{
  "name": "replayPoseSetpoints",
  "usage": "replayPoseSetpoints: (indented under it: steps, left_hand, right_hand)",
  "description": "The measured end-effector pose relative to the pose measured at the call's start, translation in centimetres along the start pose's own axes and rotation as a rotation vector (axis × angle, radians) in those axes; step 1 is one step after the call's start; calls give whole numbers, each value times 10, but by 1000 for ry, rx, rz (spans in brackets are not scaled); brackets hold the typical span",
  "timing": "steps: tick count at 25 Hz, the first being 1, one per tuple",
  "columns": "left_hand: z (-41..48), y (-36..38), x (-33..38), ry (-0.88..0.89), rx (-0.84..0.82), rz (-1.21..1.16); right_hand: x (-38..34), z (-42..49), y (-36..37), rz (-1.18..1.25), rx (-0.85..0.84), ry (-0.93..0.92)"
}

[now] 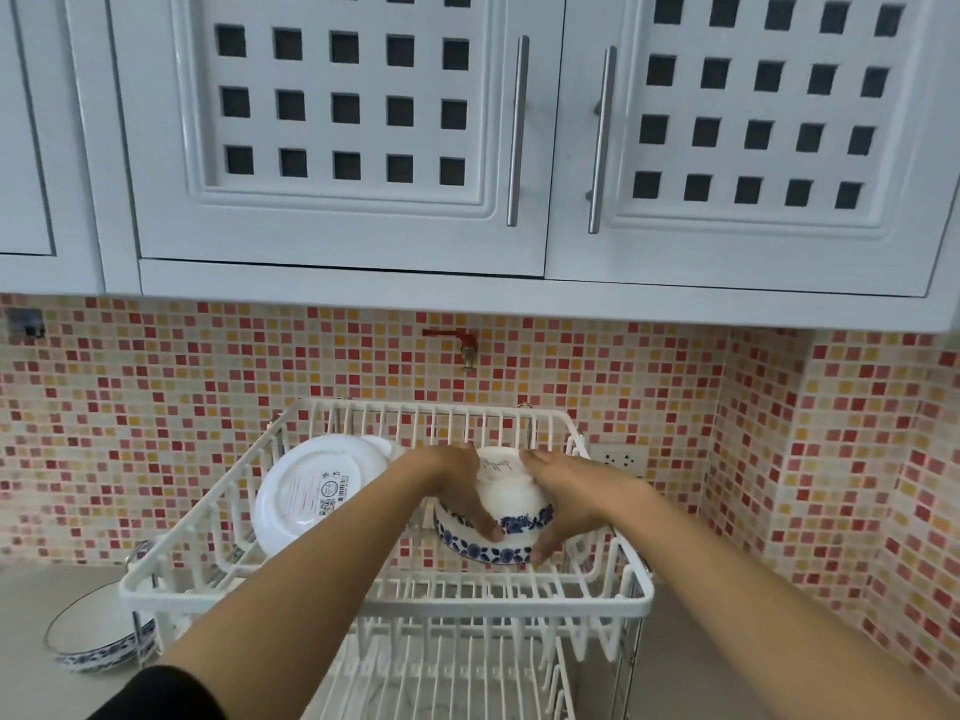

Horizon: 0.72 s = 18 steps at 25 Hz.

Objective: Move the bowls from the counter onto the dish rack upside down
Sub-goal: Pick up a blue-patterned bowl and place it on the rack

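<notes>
Your forearms reach forward over the front rim of the white dish rack (395, 600). Both hands clasp an upside-down bowl (511, 504) with a blue flower band in the upper tier: your left hand (462, 491) presses its left side, fingers down over the rim, and your right hand (563, 504) cups its right side. It seems to sit over a second blue-patterned bowl underneath. Left of your left hand, a white plate (311, 498) leans in the rack. Further left and nearer you, another bowl (96, 634) rests upright on the tabletop (31, 688).
</notes>
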<state>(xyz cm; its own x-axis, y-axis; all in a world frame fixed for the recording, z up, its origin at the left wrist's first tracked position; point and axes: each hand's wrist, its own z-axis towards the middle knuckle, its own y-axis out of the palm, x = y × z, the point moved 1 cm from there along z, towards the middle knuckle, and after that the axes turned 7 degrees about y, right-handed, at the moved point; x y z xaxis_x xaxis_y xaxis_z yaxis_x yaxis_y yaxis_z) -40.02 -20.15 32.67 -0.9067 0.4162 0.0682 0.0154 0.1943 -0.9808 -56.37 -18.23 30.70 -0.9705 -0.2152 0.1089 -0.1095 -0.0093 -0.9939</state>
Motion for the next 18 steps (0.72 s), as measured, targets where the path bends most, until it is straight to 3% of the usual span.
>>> replayPoseSetpoints:
  steps: [8,13,18]
  left_hand:
    - [-17,0,-1,137,55,68]
    - [-67,-15,-36,314,412,9]
    - [-153,-19,-112,307,699,-122]
  right_hand:
    - [-10,-14,-10,-64,-7,20]
    - [-43,-34,-38,-4,159,63]
    - [-151,-49,-62,110,419,52]
